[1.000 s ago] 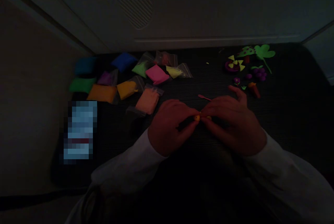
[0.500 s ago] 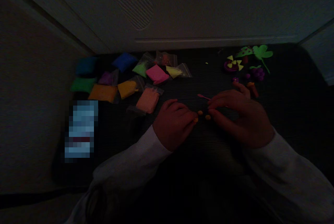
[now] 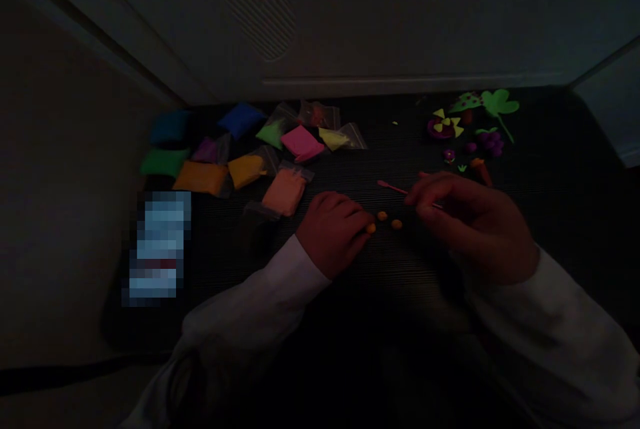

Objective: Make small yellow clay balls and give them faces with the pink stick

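The scene is very dark. My left hand (image 3: 333,232) rests curled on the black ribbed mat (image 3: 350,175), its fingertips closed on a small orange clay bit (image 3: 371,229). Two more small orange clay balls (image 3: 389,219) lie on the mat between my hands. To the right, my right hand (image 3: 473,222) pinches a thin pink modelling stick (image 3: 395,187) whose tip points left. Both sleeves are white.
Several small bags of coloured clay (image 3: 240,155) lie at the back left of the mat. Finished clay figures (image 3: 470,129), green, purple and yellow, stand at the back right. A blurred bright rectangle (image 3: 157,245) sits at the left. A pale wall panel (image 3: 350,22) runs behind.
My hands, first together around the orange clay, have drawn apart. Two orange balls now lie on the mat, and my right hand has taken hold of the pink stick.
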Demonstrator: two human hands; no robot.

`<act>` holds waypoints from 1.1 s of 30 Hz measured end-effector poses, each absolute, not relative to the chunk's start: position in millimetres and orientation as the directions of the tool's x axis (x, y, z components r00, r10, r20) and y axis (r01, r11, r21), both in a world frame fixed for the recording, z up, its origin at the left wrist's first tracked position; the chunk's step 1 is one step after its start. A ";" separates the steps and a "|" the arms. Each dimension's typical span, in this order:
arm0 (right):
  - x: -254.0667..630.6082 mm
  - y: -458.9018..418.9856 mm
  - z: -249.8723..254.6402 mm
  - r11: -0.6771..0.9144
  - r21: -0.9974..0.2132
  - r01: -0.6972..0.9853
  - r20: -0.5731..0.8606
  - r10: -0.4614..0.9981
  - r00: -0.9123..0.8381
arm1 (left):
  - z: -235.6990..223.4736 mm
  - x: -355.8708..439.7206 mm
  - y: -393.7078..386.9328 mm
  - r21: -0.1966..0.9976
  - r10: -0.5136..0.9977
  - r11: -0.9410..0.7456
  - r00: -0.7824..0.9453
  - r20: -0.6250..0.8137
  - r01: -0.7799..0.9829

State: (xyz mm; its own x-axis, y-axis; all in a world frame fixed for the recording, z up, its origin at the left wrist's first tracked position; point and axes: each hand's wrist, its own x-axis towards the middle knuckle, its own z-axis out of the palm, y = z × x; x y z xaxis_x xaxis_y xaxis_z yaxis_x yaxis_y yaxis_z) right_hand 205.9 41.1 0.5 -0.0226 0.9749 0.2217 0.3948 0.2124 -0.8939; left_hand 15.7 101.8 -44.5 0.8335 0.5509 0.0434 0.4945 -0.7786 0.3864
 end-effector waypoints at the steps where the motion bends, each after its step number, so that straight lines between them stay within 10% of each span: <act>1: 205.9 41.2 0.6 0.207 -0.910 0.360 0.218 0.976 -0.012 | -44.6 15.7 101.9 0.388 0.552 -0.777 0.833 0.043 0.495; 33: 201.7 35.7 -6.6 0.010 -0.971 -0.240 0.038 0.993 -0.112 | -16.2 8.1 98.4 0.614 0.694 -0.692 0.583 0.422 0.379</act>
State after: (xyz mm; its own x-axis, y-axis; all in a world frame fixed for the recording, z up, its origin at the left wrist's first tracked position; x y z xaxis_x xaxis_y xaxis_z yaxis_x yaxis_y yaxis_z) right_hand 201.7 35.7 -6.6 -0.1116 0.9930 0.0382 -0.2405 0.0103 -0.9706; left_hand 8.1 98.4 -16.2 0.5832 0.6939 0.4224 0.3795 -0.6924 0.6136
